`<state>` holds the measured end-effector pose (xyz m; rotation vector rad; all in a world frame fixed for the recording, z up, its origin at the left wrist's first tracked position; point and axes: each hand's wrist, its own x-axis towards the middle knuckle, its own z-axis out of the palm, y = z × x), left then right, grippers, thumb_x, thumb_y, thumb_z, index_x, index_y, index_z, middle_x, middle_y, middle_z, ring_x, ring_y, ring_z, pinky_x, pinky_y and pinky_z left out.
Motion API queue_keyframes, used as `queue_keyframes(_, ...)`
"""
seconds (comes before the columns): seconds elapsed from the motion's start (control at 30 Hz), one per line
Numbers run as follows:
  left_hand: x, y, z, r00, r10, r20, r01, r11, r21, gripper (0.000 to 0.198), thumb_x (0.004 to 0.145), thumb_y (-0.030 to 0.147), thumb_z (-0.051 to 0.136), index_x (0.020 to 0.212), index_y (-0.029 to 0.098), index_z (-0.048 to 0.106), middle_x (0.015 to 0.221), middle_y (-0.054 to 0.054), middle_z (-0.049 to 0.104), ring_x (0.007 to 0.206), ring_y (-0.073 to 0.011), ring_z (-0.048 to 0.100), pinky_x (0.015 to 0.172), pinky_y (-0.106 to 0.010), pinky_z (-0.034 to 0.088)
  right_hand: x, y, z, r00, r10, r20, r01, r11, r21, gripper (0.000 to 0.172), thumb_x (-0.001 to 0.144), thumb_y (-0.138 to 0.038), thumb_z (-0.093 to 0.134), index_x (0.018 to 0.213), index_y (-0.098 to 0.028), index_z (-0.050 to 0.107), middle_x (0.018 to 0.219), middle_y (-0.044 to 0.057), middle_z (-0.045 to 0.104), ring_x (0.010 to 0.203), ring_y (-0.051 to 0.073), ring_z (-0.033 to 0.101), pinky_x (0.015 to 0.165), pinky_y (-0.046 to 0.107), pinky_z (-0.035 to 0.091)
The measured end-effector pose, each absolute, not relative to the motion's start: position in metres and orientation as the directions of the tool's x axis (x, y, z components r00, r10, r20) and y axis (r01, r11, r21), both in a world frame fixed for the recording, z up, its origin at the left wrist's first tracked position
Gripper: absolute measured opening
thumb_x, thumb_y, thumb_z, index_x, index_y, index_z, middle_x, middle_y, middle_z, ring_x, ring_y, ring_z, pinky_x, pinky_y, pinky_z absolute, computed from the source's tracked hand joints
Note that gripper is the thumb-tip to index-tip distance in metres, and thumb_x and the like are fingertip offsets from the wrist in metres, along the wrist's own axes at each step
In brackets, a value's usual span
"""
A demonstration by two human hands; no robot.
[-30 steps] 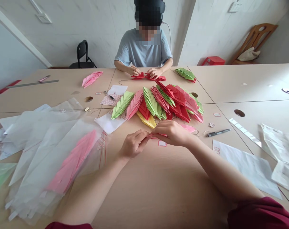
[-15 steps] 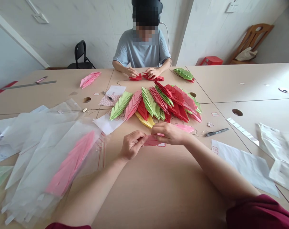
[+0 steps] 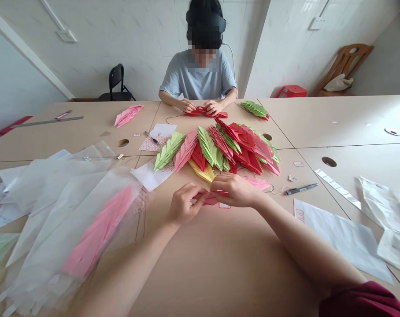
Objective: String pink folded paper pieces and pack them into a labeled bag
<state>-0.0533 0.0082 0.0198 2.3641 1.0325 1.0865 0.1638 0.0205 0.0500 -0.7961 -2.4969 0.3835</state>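
A pink folded paper piece is held low over the table between my two hands. My left hand pinches its left end with thumb and fingers. Closed over its right part is my right hand, whose fingers hide much of the paper. Another pink folded paper lies just behind my right wrist. Beyond my hands spreads a heap of pleated paper pieces in green, pink and red, with a yellow one at its near edge. A small red-bordered label lies beneath my right hand.
Clear plastic bags, one with pink folded paper inside, cover the left side. A pen, a white sheet and white plastic packaging lie right. Opposite, a person in a blue shirt handles red folded paper.
The view has tilted slightly upward, so everything sits a little lower. My left hand has turned a little against the pink paper, and both hands still hold it.
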Motion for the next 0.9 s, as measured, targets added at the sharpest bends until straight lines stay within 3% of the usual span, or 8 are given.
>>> queue_keyframes(0.23, -0.049, 0.002, 0.021, 0.389, 0.723, 0.571, 0.440, -0.690, 0.574, 0.012, 0.091, 0.021, 0.052, 0.081, 0.020, 0.059, 0.073, -0.001, 0.061, 0.070, -0.0143, 0.054, 0.061, -0.025, 0.043, 0.162, 0.021, 0.049, -0.666, 0.615, 0.423, 0.391, 0.770, -0.505, 0.009, 0.089, -0.017, 0.048, 0.088, -0.019, 0.057, 0.080, 0.003, 0.061, 0.070, 0.015, 0.051, 0.072, 0.029, 0.040)
queue_keyframes(0.57, -0.053, 0.008, 0.022, 0.246, 0.832, 0.497, 0.418, -0.553, 0.720, 0.021, 0.091, 0.029, 0.053, 0.073, 0.017, 0.058, 0.065, 0.001, 0.055, 0.061, -0.0104, 0.049, 0.059, -0.022, 0.039, 0.190, 0.035, 0.050, -0.626, 0.692, 0.360, 0.381, 0.674, -0.632, 0.008, 0.086, -0.015, 0.050, 0.085, -0.018, 0.057, 0.081, 0.002, 0.061, 0.071, 0.013, 0.053, 0.065, 0.024, 0.042)
queue_keyframes(0.73, -0.056, 0.011, 0.019, 0.341, 0.894, 0.291, 0.284, -0.393, 0.874, 0.024, 0.084, 0.035, 0.063, 0.072, 0.014, 0.061, 0.064, 0.001, 0.060, 0.059, -0.0103, 0.052, 0.055, -0.021, 0.040, 0.193, 0.033, 0.058, -0.572, 0.752, 0.328, 0.401, 0.605, -0.688, 0.010, 0.087, -0.018, 0.050, 0.086, -0.018, 0.060, 0.083, 0.003, 0.064, 0.074, 0.014, 0.057, 0.067, 0.025, 0.044)
queue_keyframes(0.9, -0.055, 0.010, 0.013, 0.351, 0.926, 0.137, 0.244, -0.231, 0.942, 0.028, 0.080, 0.038, 0.067, 0.072, 0.012, 0.067, 0.063, -0.002, 0.064, 0.058, -0.0128, 0.057, 0.055, -0.022, 0.044, 0.186, 0.028, 0.060, -0.495, 0.837, 0.232, 0.298, 0.414, -0.860, 0.018, 0.087, -0.034, 0.059, 0.090, -0.016, 0.063, 0.085, 0.004, 0.066, 0.079, 0.015, 0.061, 0.072, 0.026, 0.048)
